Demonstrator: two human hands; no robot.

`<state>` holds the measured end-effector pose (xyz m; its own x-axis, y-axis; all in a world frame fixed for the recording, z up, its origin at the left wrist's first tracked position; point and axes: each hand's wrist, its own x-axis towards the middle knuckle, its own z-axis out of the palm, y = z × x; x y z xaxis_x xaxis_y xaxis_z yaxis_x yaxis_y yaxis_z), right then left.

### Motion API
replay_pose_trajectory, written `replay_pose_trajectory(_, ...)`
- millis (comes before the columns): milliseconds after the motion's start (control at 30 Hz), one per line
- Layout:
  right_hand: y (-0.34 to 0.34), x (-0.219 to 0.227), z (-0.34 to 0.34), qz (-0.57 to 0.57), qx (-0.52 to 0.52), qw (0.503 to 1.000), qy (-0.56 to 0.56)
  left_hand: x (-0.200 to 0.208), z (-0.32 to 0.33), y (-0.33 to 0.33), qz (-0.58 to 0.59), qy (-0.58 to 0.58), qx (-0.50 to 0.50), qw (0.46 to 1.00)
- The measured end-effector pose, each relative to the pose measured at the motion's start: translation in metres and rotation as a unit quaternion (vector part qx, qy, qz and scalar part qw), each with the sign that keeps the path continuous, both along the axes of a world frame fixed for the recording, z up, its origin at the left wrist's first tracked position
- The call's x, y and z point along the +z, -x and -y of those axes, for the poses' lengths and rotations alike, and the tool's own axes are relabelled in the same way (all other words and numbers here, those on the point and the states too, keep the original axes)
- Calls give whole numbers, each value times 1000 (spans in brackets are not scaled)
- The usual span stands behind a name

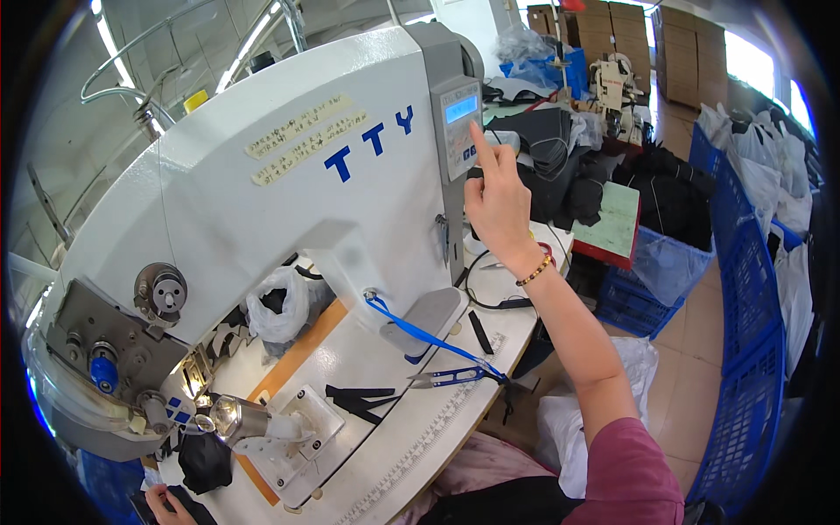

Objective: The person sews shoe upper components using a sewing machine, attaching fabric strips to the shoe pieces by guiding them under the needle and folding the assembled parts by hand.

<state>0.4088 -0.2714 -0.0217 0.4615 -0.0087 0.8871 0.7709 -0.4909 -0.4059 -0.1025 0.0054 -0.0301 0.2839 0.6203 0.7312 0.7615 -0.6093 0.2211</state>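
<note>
My right hand (500, 203) is raised to the control panel (457, 131) on the sewing machine's right end. Its index finger is stretched out to the panel's buttons, just under the lit blue display, and the other fingers are curled with nothing in them. At the lower left edge, my left hand (168, 507) is partly cut off, its fingers bent on a piece of black fabric (194, 507). Beside it, a black fabric bundle (206, 461) lies by the needle area of the large white sewing machine (262, 175).
Blue-handled thread snips (451, 377) on a blue cord and black strips (360, 401) lie on the white table (420, 455). A plastic bag (278, 306) sits behind the machine arm. Blue crates (643, 284) and a blue basket wall (744, 385) stand to the right.
</note>
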Motion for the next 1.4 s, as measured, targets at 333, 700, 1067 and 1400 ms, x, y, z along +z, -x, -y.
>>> replay_pose_trajectory(333, 4, 7, 2, 31, -46, 998, 40, -11, 6, 32, -14, 8, 41, 999)
replay_pose_trajectory(700, 17, 28, -3, 27, -138, 982, 125, -60, -49, 41, 56, 97, -35, 993)
replay_pose_trajectory(1067, 141, -5, -18, 127, 296, 894, -312, -86, -51, 3, 102, 56, -89, 989)
replay_pose_trajectory(1400, 257, -56, -133, 384, 612, 685, 95, -122, -127, -2, -8, 26, 128, 991)
